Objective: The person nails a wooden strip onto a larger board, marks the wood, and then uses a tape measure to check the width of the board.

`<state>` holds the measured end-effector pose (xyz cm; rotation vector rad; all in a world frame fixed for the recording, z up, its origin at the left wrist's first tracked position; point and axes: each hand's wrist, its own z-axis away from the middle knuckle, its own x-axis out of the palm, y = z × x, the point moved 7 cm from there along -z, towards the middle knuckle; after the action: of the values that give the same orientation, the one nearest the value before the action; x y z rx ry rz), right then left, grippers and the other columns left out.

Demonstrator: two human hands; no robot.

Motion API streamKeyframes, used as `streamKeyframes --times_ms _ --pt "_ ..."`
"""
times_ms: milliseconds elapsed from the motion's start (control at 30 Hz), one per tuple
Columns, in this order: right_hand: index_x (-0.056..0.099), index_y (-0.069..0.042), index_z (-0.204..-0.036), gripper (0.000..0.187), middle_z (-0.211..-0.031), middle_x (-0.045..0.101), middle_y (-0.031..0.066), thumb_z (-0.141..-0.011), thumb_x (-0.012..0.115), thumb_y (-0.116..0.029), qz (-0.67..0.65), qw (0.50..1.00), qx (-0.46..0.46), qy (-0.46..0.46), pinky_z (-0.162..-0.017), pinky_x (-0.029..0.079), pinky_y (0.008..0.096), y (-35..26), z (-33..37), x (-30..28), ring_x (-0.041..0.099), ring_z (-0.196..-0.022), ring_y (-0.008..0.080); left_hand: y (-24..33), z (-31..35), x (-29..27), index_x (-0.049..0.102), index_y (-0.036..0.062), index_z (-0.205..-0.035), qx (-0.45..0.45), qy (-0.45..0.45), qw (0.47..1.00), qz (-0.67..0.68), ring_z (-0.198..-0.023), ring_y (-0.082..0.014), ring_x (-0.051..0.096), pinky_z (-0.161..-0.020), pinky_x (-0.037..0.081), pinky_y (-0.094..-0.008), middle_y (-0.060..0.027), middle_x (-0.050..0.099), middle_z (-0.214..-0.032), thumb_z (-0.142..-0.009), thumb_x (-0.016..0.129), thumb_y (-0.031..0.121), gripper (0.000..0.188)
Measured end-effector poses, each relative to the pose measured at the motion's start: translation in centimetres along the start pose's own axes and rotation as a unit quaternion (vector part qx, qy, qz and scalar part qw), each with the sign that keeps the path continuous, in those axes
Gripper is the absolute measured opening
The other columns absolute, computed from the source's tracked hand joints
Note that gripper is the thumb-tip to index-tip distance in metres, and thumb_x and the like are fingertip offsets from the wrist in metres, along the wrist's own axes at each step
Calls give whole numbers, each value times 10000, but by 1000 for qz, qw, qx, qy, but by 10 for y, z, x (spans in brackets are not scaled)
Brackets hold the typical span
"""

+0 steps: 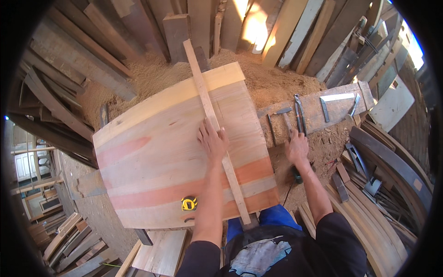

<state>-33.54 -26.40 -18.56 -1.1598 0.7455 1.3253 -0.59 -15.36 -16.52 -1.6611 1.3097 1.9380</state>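
Observation:
A wide wooden panel (161,152) with pale and reddish bands lies before me. Across it, from far edge to near edge, runs a long narrow wooden strip (234,180). My left hand (213,141) grips this strip near its middle, fingers on one side and thumb on the other. To the right, my right hand (296,147) is closed around the handle of a hammer (283,111), whose head lies on the tool board. A pair of long-handled pincers (300,113) sits right beside the hammer. On the panel's near part rests a yellow and black tape measure (188,203).
The sawdust-covered tool board (314,104) carries a metal square (334,98), a chisel-like tool (355,105) and a thin dark rod (271,129). Upright planks (177,37) line the far side. Curved timbers (392,157) and stacked boards (360,221) crowd my right.

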Motion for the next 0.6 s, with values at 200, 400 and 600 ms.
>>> streamKeyframes --times_ms 200,400,600 --pt "399 -16 -1463 606 -1218 536 285 -902 626 -54 -158 986 -35 26 -991 459 549 20 1 3 549 -1123 488 -3 -35 35 376 -21 -1533 27 28 996 -80 -1469 -500 294 -1197 236 -607 -256 382 -1578 -958 570 215 651" --pt "285 39 -1541 658 -1325 521 376 -951 559 -58 -249 961 -109 45 -1026 436 561 -37 -1 -26 544 -1190 511 1 -38 41 393 -9 -1535 36 6 998 -56 -1466 -493 303 -1206 224 -605 -232 396 -1579 -961 555 200 631" --pt "325 -166 -1586 684 -1171 639 293 -950 567 -101 -240 949 -188 -77 -841 531 548 -161 -33 -28 655 -939 499 -6 -37 40 428 14 -1525 37 21 997 -59 -1470 -490 301 -1207 225 -605 -227 427 -1567 -962 550 197 605"
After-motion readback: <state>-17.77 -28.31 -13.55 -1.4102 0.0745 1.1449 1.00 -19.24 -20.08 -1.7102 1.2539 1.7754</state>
